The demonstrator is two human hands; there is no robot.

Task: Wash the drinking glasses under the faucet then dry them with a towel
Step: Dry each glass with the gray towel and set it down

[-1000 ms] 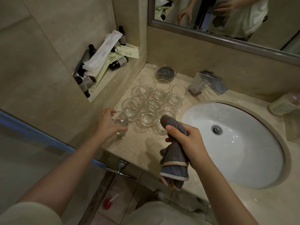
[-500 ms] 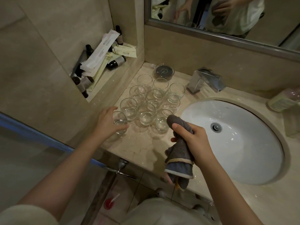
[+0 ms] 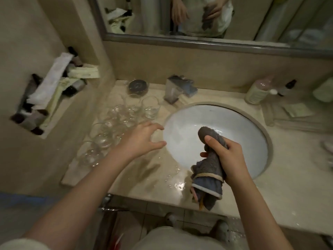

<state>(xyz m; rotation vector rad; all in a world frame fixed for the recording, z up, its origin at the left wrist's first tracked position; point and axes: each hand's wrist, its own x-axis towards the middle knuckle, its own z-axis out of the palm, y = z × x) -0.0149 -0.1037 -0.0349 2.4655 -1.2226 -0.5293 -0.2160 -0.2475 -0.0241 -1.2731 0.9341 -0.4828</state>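
Two hands up: left hand [image 3: 142, 139] hovers, fingers spread, beside clear drinking glasses [image 3: 115, 123]; right hand [image 3: 227, 156] clenches a rolled grey towel [image 3: 210, 163].

Clear drinking glasses [image 3: 124, 118] clustered upright on the wet counter left of the sink [image 3: 182, 127], motion-blurred, count not readable; one glass [image 3: 151, 107] at the back right of the cluster, nearest the faucet [image 3: 177, 89]. Grey towel [image 3: 209, 165] with pale trim, rolled lengthwise and held upright over the sink's front rim, rounded end up, loose end hanging down. Square chrome faucet behind the sink; water flow not discernible.
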